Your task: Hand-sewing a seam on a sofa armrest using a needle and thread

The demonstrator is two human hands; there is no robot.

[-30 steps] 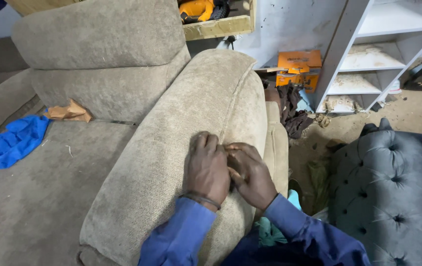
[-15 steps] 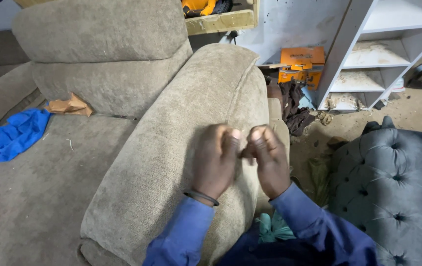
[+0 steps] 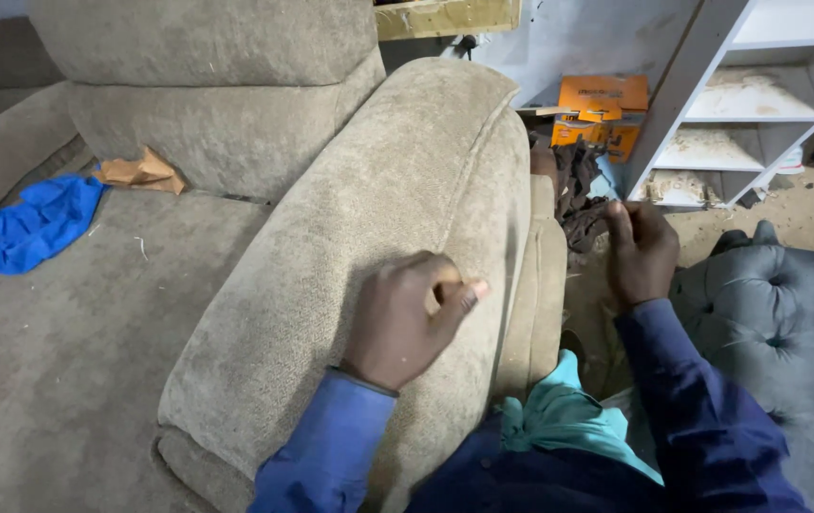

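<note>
Armrest (image 3: 369,285) under left hand (image 3: 407,318) fingers (image 3: 459,296)

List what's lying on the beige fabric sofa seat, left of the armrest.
On the beige fabric sofa seat: a crumpled blue cloth at the left edge and a crumpled brown paper scrap against the backrest. Whatever lies beneath the cloth is hidden.

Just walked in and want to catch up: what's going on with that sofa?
A person in blue sleeves is bent over the armrest of a beige fabric sofa. The left hand rests on top of the armrest with fingers pinched together; whether it holds anything is too small to tell. The right hand is lifted off to the side, above the floor beside a grey tufted seat. A blue cloth lies on the sofa seat.
</note>
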